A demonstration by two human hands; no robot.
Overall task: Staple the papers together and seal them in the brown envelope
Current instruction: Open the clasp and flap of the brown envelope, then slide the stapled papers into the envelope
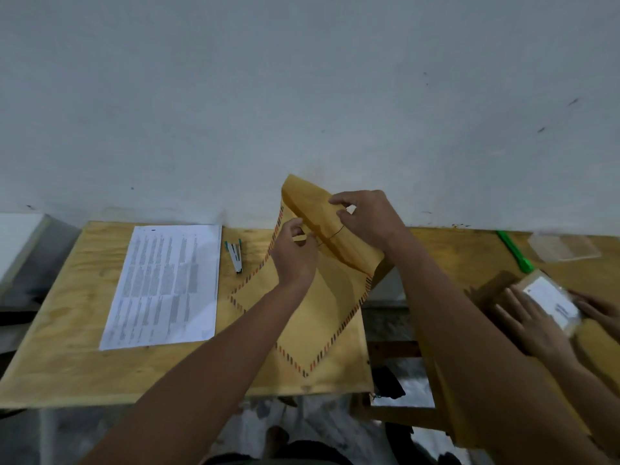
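Both hands, left hand (295,253) and right hand (365,218), pinch the flap of the brown envelope (322,317) raised over the table (67,364), papers (164,283) beside the stapler (235,255); risk: sealing it empty, flap tearing.

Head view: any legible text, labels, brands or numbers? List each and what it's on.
None can be read.
Printed papers: columns of dense print, too small and blurred.
White label on the clear packet at right: dark marks, blurred.
Brown envelope: only a striped border and a thin dark line, no words visible.
Stapler: no marking can be made out.
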